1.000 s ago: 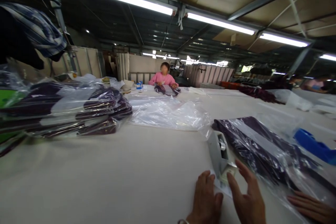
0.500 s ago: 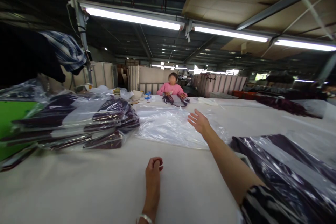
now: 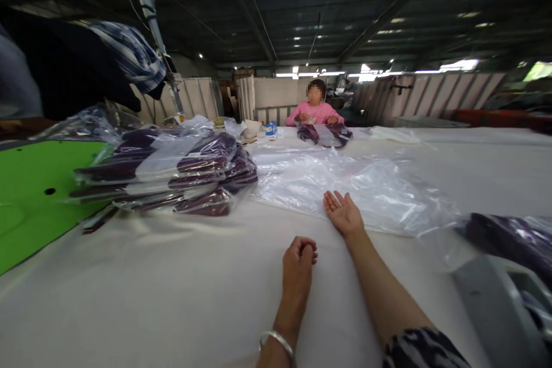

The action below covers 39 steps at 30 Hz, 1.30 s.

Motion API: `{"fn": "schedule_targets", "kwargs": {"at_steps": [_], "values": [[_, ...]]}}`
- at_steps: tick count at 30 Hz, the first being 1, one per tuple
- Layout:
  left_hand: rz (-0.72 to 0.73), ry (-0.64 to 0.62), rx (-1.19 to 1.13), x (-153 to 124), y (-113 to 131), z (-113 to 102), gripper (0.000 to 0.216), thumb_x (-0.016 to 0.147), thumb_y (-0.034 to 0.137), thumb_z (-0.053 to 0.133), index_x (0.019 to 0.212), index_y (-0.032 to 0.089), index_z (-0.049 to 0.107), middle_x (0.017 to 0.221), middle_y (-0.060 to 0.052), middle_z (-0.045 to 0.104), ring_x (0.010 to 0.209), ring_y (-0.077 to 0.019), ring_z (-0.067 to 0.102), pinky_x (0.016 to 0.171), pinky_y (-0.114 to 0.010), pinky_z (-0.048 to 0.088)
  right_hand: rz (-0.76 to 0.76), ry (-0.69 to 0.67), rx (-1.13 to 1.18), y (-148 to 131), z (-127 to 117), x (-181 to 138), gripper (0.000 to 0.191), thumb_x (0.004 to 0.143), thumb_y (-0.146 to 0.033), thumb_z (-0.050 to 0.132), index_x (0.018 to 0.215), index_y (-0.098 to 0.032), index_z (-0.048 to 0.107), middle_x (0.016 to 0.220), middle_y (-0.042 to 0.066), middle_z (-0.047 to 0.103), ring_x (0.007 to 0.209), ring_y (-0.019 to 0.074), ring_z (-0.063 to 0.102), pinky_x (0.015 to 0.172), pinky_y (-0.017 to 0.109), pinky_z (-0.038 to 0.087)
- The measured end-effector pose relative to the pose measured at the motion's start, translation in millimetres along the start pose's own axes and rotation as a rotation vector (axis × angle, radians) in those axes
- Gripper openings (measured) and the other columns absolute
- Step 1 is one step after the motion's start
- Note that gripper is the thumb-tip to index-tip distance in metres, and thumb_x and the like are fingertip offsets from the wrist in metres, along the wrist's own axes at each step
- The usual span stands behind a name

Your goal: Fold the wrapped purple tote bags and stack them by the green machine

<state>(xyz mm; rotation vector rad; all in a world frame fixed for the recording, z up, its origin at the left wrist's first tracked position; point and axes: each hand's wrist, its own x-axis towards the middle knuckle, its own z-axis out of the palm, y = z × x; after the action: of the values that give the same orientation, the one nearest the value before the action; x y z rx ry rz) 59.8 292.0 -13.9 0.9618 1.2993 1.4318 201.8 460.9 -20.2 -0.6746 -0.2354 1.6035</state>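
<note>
Clear bags, unfilled, at R hand

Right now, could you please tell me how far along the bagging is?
Done: a stack of bagged garments sits left on the table, and another bagged garment lies at right. In hand: nothing; the right hand lies open at the edge of the clear bags, and the left hand rests fisted on the table. Left, apparently: those clear bags look unfilled.
</note>
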Motion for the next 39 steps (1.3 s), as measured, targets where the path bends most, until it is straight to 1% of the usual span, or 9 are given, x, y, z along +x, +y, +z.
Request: {"fn": "schedule_targets", "kwargs": {"at_steps": [4, 6, 12, 15, 18, 24, 31, 39], "values": [[-0.026, -0.004, 0.008, -1, 1, 1, 0.027, 0.073, 0.043, 0.055, 0.08, 0.019, 0.065, 0.08, -0.004, 0.067, 0.074, -0.0173, 0.065, 0.072, -0.031, 0.053, -0.022, 0.021, 0.045, -7, 0, 5, 0.024, 0.103, -0.039, 0.045, 0.112, -0.021, 0.059, 0.126, 0.004, 0.065, 0.11, 0.0129, 0.067, 0.08, 0.027, 0.065], [-0.028, -0.008, 0.007, 0, 0, 0, 0.027, 0.074, 0.042, 0.055, 0.081, 0.019, 0.065, 0.08, -0.004, 0.067, 0.074, -0.0171, 0.065, 0.072, -0.031, 0.053, -0.021, 0.023, 0.06, -8, 0, 4, 0.024, 0.102, -0.038, 0.046, 0.112, -0.021, 0.06, 0.126, 0.003, 0.066, 0.109, 0.0131, 0.067, 0.079, 0.028, 0.066], [-0.011, -0.031, 0.035, 2, -9, -2, 0.024, 0.079, 0.039, 0.056, 0.085, 0.018, 0.065, 0.084, -0.003, 0.068, 0.077, -0.0159, 0.066, 0.073, -0.029, 0.054, -0.032, -0.042, 0.13, -10, -2, 1, 0.027, 0.102, -0.039, 0.048, 0.113, -0.02, 0.062, 0.116, 0.002, 0.07, 0.103, 0.013, 0.068, 0.079, 0.029, 0.066], [-0.016, -0.038, 0.036, 3, -11, -3, 0.025, 0.08, 0.041, 0.057, 0.086, 0.018, 0.066, 0.084, -0.003, 0.068, 0.076, -0.0162, 0.067, 0.072, -0.029, 0.054, -0.013, -0.031, 0.136, -11, -2, 1, 0.025, 0.102, -0.038, 0.049, 0.111, -0.02, 0.063, 0.109, 0.002, 0.071, 0.098, 0.0119, 0.068, 0.078, 0.028, 0.065], [-0.016, -0.034, 0.043, 3, -9, -2, 0.027, 0.078, 0.043, 0.058, 0.085, 0.018, 0.066, 0.083, -0.004, 0.067, 0.076, -0.0171, 0.067, 0.072, -0.03, 0.054, -0.01, -0.014, 0.155, -11, -2, 1, 0.022, 0.101, -0.036, 0.05, 0.109, -0.02, 0.063, 0.106, 0.0, 0.071, 0.096, 0.0108, 0.068, 0.078, 0.027, 0.064], [-0.037, -0.001, 0.046, 2, -4, 0, 0.034, 0.072, 0.048, 0.057, 0.083, 0.018, 0.066, 0.083, -0.007, 0.069, 0.077, -0.0208, 0.068, 0.073, -0.034, 0.055, -0.013, -0.038, 0.117, -10, -6, 6, 0.021, 0.101, -0.035, 0.048, 0.107, -0.022, 0.064, 0.105, 0.0, 0.072, 0.097, 0.0093, 0.067, 0.081, 0.027, 0.063], [-0.017, -0.016, 0.055, 3, -8, -1, 0.035, 0.073, 0.05, 0.056, 0.084, 0.018, 0.066, 0.084, -0.007, 0.069, 0.078, -0.0212, 0.068, 0.075, -0.035, 0.054, 0.01, -0.047, 0.145, -9, -5, 8, 0.021, 0.101, -0.035, 0.05, 0.109, -0.021, 0.064, 0.104, 0.0, 0.072, 0.095, 0.0096, 0.068, 0.079, 0.027, 0.063], [-0.024, -0.012, 0.056, 3, -5, 0, 0.035, 0.071, 0.05, 0.056, 0.081, 0.018, 0.065, 0.082, -0.007, 0.067, 0.077, -0.0221, 0.067, 0.074, -0.036, 0.053, 0.023, -0.045, 0.167, -9, -3, 5, 0.021, 0.101, -0.034, 0.051, 0.11, -0.02, 0.064, 0.101, -0.001, 0.073, 0.091, 0.0103, 0.07, 0.076, 0.028, 0.064]]}}
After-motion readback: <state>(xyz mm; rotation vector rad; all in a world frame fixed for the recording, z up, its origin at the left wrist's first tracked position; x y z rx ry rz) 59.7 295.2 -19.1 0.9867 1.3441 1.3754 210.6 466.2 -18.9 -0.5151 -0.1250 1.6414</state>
